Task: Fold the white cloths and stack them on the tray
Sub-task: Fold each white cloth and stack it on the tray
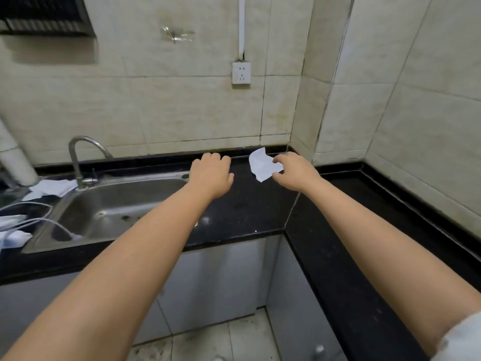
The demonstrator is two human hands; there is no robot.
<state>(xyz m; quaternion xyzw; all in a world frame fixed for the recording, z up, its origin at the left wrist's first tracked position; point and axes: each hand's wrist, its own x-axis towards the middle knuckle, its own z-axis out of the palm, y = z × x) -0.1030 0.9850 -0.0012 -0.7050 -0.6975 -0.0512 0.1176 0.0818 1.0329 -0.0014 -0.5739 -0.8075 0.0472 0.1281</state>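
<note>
A small crumpled white cloth (263, 164) is near the back corner of the black countertop (242, 209), one corner sticking up. My right hand (295, 173) reaches to its right edge, and the index finger and thumb close around that edge. My left hand (210, 175) lies palm down just left of the cloth, apart from it, with loosely bent fingers on the counter and nothing in it. More white cloths (52, 187) lie behind the sink by the tap, and another white cloth (14, 238) is at the far left edge. No tray is in view.
A steel sink (117, 204) with a curved tap (78, 157) fills the left of the counter. White cables (39, 220) run into the sink from the left. The counter turns toward me along the right wall. A wall socket (241, 72) sits above the counter.
</note>
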